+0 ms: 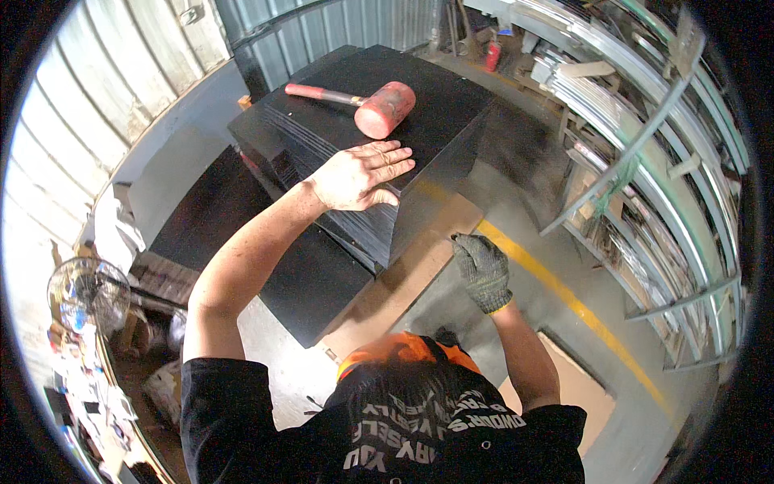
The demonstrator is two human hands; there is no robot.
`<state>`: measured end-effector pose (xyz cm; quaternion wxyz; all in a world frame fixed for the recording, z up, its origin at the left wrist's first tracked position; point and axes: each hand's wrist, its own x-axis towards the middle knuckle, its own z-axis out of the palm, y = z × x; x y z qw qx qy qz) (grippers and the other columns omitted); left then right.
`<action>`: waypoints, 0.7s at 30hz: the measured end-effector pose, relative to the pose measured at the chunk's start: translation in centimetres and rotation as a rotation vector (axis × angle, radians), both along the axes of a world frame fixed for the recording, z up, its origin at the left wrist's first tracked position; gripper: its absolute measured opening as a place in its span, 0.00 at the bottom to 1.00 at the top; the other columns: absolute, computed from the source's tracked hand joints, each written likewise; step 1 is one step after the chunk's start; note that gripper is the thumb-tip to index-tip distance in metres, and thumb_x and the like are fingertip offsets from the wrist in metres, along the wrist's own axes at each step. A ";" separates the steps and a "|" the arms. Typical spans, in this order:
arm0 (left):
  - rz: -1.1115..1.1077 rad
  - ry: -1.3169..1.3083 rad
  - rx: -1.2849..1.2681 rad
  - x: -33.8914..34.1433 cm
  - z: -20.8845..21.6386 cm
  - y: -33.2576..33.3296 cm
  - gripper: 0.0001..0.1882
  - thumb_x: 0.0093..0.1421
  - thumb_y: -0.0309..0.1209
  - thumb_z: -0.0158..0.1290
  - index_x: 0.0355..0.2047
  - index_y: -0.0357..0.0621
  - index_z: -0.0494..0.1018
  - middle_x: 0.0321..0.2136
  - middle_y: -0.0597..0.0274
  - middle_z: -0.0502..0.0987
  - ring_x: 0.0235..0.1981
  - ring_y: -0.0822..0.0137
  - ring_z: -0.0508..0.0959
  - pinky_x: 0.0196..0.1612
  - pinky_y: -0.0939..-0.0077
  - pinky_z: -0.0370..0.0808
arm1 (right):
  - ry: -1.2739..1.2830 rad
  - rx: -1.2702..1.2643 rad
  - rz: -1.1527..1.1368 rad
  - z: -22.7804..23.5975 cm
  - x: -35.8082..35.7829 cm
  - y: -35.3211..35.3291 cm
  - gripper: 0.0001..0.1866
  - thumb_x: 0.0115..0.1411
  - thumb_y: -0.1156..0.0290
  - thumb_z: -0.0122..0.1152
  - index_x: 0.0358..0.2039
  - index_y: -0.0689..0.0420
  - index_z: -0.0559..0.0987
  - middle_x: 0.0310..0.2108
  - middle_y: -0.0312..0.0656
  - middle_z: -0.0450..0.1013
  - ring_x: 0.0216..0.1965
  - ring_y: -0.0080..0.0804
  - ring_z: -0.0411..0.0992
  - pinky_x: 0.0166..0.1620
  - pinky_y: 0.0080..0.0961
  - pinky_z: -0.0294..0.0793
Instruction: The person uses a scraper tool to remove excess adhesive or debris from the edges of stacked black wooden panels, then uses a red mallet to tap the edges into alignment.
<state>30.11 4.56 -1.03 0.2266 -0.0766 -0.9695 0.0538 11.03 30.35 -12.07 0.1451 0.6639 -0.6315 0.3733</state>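
Left hand (360, 175) flat, fingers spread, on stack (379, 121), mallet (379, 107) just beyond fingertips, handle running left; gloved right hand (483, 270) lower, loosely curled, empty.

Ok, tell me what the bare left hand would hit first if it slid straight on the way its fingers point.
The bare left hand lies flat on the stack of black sheets, fingers pointing right and slightly away. That line probably runs along the bare top to the stack's right edge; the red rubber mallet seems to lie off to the side, farther away.

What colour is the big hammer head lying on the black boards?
The mallet head is pinkish red, seen best in the head view.
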 end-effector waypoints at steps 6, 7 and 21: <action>0.312 0.291 0.216 2.2 -2.1 3.7 0.37 0.45 0.44 0.64 0.54 0.38 0.69 0.54 0.52 0.72 0.59 0.49 0.68 0.60 0.60 0.68 | -0.301 -0.091 0.059 0.6 -2.1 -3.2 0.07 0.58 0.71 0.61 0.35 0.59 0.79 0.31 0.46 0.77 0.31 0.44 0.76 0.35 0.34 0.75; 0.452 0.441 0.242 2.4 -3.8 5.1 0.41 0.42 0.45 0.67 0.55 0.38 0.68 0.53 0.50 0.73 0.57 0.49 0.70 0.58 0.60 0.69 | -0.353 -0.116 0.062 0.6 -2.4 -3.4 0.06 0.58 0.72 0.61 0.35 0.60 0.79 0.31 0.46 0.77 0.31 0.44 0.76 0.35 0.34 0.75; 0.972 0.525 0.363 -2.0 -14.0 11.6 0.14 0.55 0.36 0.61 0.24 0.41 0.70 0.22 0.57 0.70 0.22 0.56 0.72 0.24 0.66 0.71 | -0.331 0.055 0.301 -0.3 -6.8 -4.2 0.08 0.59 0.72 0.61 0.37 0.61 0.79 0.34 0.49 0.77 0.35 0.45 0.77 0.39 0.33 0.75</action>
